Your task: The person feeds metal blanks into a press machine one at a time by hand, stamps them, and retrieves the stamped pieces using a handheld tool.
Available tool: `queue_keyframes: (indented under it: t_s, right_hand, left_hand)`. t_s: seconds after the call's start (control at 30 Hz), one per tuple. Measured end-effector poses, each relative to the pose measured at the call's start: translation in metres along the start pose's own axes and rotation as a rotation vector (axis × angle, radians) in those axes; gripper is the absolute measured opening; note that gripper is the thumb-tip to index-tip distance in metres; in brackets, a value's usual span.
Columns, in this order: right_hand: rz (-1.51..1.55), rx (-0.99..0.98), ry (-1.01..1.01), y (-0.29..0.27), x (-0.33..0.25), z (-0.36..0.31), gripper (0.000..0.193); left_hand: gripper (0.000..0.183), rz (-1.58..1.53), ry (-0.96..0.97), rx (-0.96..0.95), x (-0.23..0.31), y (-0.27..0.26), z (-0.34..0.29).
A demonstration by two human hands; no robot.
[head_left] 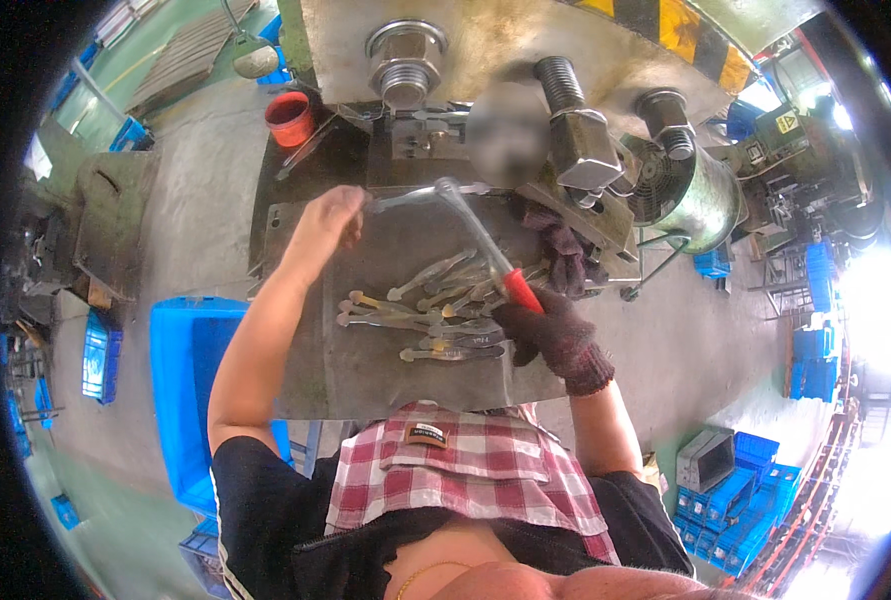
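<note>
My bare left hand (337, 215) is closed at the near end of a long, slim metal piece (397, 199), which lies level along the front of the press. In a dark knitted glove, my right hand (555, 335) grips a hammer (487, 242) by its red handle end. The hammer's steel shaft slants up and left, its small head over the slim piece; whether they touch I cannot tell. Between my hands, several similar metal pieces with rounded ends (445, 310) lie in a loose pile on the steel table (365, 385).
Large bolts with nuts (580, 140) jut from the press ahead. A red cup (289, 119) stands at the back left and a dark glove (565, 250) lies at the right. Left of the table is a blue bin (180, 400); a round fan (685, 195) stands right.
</note>
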State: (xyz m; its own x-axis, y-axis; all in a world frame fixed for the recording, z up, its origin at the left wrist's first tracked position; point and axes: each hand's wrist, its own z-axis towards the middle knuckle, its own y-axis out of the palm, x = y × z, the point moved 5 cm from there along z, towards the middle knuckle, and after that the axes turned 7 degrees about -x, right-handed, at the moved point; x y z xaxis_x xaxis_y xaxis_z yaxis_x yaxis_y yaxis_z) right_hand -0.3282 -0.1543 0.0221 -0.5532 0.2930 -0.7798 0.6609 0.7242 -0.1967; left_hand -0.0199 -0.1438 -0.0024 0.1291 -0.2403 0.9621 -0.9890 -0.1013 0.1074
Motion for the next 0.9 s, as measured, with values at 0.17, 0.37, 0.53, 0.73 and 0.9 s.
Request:
queue_keyframes:
  t_s: [0.17, 0.37, 0.53, 0.73, 0.9]
  right_hand:
    - [0.213, 0.059, -0.05, -0.009, 0.007, -0.004, 0.031]
    - [0.534, -0.066, -0.177, -0.003, 0.018, 0.0, 0.04]
    - [0.615, -0.044, -0.223, 0.0, 0.021, -0.003, 0.039]
    - [0.535, 0.056, -0.236, -0.011, 0.02, -0.005, 0.034]
    - [0.441, 0.156, -0.173, -0.017, -0.001, -0.011, 0.034]
  left_hand:
    - [0.027, 1.355, 0.115, -0.203, -0.036, 0.058, -0.019]
    - [0.02, 1.593, -0.108, -0.262, -0.038, 0.068, -0.004]
    - [0.019, 1.491, -0.048, -0.265, -0.036, 0.028, -0.001]
    - [0.019, 1.049, 0.141, -0.038, 0.025, -0.005, 0.013]
    - [0.029, 1.005, 0.338, 0.073, 0.083, 0.004, 0.053]
